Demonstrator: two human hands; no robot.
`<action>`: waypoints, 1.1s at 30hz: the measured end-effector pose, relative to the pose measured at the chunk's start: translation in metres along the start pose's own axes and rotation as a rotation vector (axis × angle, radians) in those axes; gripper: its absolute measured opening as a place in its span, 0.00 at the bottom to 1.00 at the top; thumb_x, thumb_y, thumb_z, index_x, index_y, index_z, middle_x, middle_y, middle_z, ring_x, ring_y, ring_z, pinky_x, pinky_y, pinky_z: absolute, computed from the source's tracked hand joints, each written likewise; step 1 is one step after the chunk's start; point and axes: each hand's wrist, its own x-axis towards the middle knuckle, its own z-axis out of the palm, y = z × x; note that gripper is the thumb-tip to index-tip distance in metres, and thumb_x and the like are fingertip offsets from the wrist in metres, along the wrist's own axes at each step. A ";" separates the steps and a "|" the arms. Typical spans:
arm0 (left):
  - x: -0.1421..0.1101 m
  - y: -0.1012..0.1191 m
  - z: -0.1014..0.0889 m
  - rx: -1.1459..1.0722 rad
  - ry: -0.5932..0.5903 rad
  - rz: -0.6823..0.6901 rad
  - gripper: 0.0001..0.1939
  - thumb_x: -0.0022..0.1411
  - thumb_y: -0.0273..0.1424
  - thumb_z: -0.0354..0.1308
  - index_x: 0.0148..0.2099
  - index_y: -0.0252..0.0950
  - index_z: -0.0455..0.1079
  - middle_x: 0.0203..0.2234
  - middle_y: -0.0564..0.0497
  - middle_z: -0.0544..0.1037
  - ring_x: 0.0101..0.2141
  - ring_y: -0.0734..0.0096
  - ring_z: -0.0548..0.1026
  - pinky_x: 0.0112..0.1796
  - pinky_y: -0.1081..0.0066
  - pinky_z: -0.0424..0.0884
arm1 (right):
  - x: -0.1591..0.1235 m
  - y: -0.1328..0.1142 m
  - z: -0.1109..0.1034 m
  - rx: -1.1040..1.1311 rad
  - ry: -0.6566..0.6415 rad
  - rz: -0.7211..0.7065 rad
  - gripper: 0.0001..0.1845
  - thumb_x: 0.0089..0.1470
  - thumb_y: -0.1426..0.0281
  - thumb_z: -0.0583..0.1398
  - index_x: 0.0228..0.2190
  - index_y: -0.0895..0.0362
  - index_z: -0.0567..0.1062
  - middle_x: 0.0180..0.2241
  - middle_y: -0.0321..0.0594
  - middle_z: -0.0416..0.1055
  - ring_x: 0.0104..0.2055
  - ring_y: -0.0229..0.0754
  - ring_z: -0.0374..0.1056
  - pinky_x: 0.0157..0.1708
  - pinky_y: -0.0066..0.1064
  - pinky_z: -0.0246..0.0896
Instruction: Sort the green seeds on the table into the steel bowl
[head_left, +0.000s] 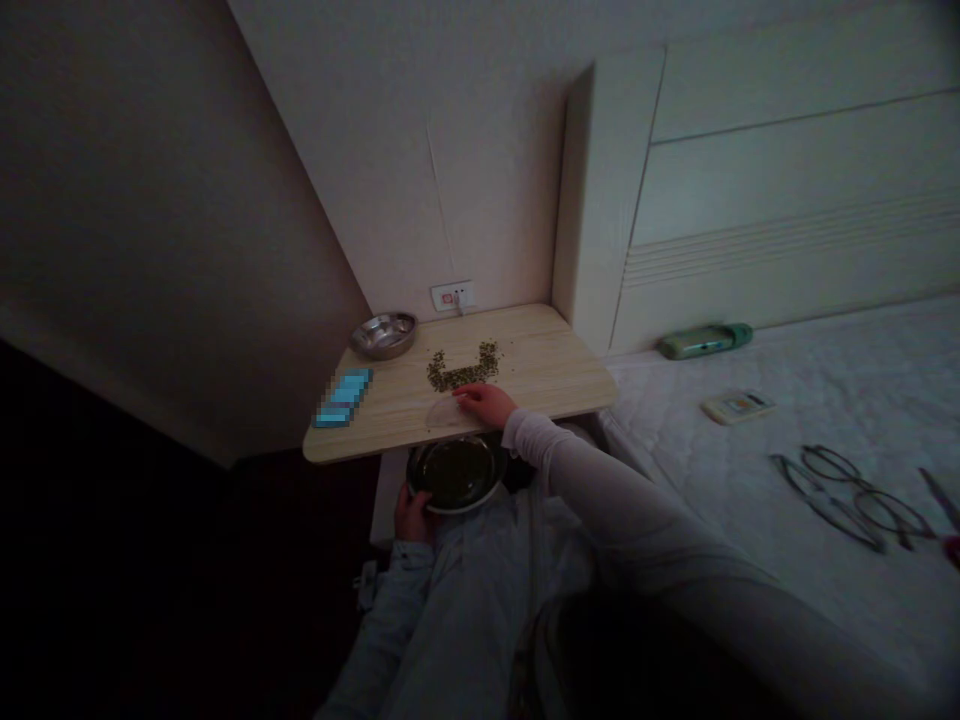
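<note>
Small greenish-brown grains, like mung beans (459, 378), lie in a rough U on the small wooden table (390, 400). Just in front of them, my right hand (487, 402) is closed on a thin, see-through curved piece (444, 413) resting at the tabletop. Its exact kind is too faint to make out. Below the table's front edge, my left hand (414, 513) grips the rim of a round bowl (457, 505) with a dark inside and a pale rim. Dim light hides most of what is in that bowl.
A steel bowl (384, 336) stands at the table's back left, with a blue-screened phone (343, 398) before it. A plug sits in the wall socket (453, 296). On the bed at right lie a green case (705, 341), a pale small box (738, 406) and eyeglasses (862, 495).
</note>
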 end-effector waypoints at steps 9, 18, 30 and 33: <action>0.002 -0.002 -0.003 -0.079 0.068 -0.017 0.20 0.34 0.24 0.56 0.36 0.37 0.69 0.22 0.55 0.71 0.19 0.76 0.66 0.15 0.77 0.58 | 0.004 -0.001 0.007 0.000 -0.031 -0.056 0.17 0.50 0.67 0.53 0.42 0.53 0.73 0.31 0.35 0.74 0.33 0.36 0.66 0.36 0.28 0.59; 0.010 -0.009 -0.008 -0.049 0.107 0.013 0.17 0.35 0.24 0.56 0.34 0.37 0.70 0.23 0.55 0.70 0.19 0.77 0.66 0.15 0.77 0.58 | 0.000 -0.001 0.003 -0.044 -0.091 -0.073 0.16 0.49 0.66 0.55 0.40 0.51 0.74 0.33 0.35 0.74 0.35 0.37 0.66 0.38 0.28 0.58; -0.001 0.001 -0.003 -0.064 0.104 -0.069 0.20 0.36 0.24 0.54 0.37 0.37 0.67 0.20 0.57 0.69 0.15 0.78 0.64 0.14 0.76 0.56 | 0.001 0.005 -0.016 0.325 -0.047 -0.022 0.15 0.47 0.72 0.55 0.38 0.60 0.74 0.24 0.35 0.70 0.27 0.32 0.62 0.33 0.26 0.58; -0.002 0.001 -0.001 -0.076 0.025 -0.074 0.20 0.36 0.23 0.54 0.38 0.38 0.67 0.21 0.57 0.70 0.16 0.77 0.65 0.14 0.77 0.56 | 0.004 0.023 -0.032 0.386 0.114 0.031 0.14 0.46 0.72 0.55 0.36 0.61 0.74 0.22 0.34 0.69 0.24 0.31 0.60 0.31 0.26 0.57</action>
